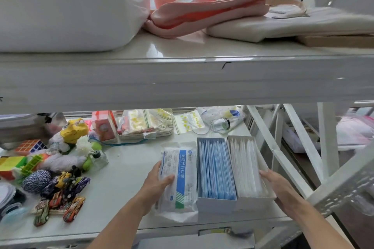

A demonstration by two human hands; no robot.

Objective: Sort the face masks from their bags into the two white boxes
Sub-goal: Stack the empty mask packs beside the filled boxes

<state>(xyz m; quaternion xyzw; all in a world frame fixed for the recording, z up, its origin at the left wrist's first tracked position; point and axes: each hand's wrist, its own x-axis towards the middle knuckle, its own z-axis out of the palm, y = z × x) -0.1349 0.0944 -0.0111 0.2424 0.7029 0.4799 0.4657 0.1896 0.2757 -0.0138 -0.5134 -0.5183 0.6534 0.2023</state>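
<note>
Blue masks (215, 170) fill the left box (216, 206), white masks (245, 168) the right box (255, 204), touching on the shelf (125, 178). Our left hand (156, 186) grips the bag (182, 184) beside them; our right hand (283, 190) rests straight-fingered against the right box.

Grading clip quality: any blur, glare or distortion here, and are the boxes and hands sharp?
Head view: the upper shelf bows from the wide angle and carries window glare; motion blur smears the left-edge clutter and the bracket; blue-mask box, white-mask box, mask bag, left hand and right hand read sharp.
</note>
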